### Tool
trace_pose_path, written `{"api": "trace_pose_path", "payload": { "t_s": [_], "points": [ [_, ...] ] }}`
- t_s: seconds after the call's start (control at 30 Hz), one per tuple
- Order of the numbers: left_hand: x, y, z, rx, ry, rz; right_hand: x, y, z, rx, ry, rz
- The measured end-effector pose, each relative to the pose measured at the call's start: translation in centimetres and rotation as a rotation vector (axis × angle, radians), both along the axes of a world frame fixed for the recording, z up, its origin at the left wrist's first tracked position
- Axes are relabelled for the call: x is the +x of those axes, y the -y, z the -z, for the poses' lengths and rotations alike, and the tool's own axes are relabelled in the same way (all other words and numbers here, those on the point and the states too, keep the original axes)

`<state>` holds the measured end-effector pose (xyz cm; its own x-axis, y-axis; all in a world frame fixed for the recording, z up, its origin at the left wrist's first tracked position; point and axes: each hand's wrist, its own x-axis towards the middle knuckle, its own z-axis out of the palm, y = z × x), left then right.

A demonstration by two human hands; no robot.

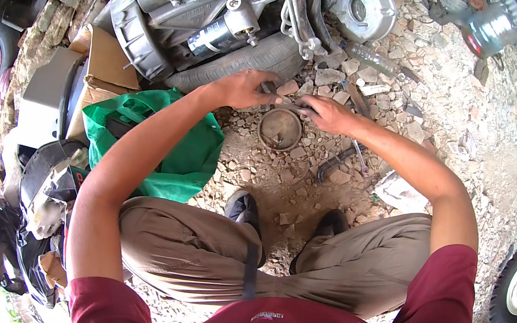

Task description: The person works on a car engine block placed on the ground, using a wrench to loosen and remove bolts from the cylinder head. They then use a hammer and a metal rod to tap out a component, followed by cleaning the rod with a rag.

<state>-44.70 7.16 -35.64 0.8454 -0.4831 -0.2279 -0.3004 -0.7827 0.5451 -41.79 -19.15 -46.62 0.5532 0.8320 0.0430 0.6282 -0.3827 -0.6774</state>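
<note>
Dark, dull-surfaced small part [285, 104] between the two hands, mostly covered by fingers; outline and material too small to read. Left hand [245, 89]: fingers curled and closed on the part. Right hand [329, 114]: fingers bent inward at its other side; cannot tell whether they grip it. Part sits above the far rim of a round bowl [280, 130], brownish, shallow-looking, grimy inside, contents unclear. Bowl stands on stony, rubble-strewn ground [251, 170], in front of the person's shoes. Green bag [190, 162] lies to the left; beyond, a grey metal engine [189, 18] beside a tyre [245, 65].
</note>
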Motion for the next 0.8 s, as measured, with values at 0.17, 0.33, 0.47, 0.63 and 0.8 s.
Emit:
{"api": "trace_pose_path", "payload": {
  "t_s": [0.17, 0.33, 0.47, 0.63, 0.8],
  "points": [
    [-2.1, -2.4, -5.4, 0.107, -0.240, 0.063, -2.4, -2.9, -5.7, 0.272, -0.052, 0.028],
    [-4.5, -8.2, -12.1, -0.063, -0.253, 0.135, -4.4, -4.7, -13.1, 0.147, -0.257, -0.031],
    [-7.1, -12.2, -17.8, -0.153, -0.206, -0.072, -5.4, -7.6, -18.9, 0.451, -0.304, -0.098],
    [-7.1, -14.2, -21.2, -0.392, -0.134, -0.159, -2.6, -11.6, -27.9, 0.853, -0.450, 0.136],
    [-2.6, -8.6, -24.9, -0.320, 0.310, -0.144, 2.5, -14.7, -31.9, 1.053, -0.147, 0.144]
  ]
}}
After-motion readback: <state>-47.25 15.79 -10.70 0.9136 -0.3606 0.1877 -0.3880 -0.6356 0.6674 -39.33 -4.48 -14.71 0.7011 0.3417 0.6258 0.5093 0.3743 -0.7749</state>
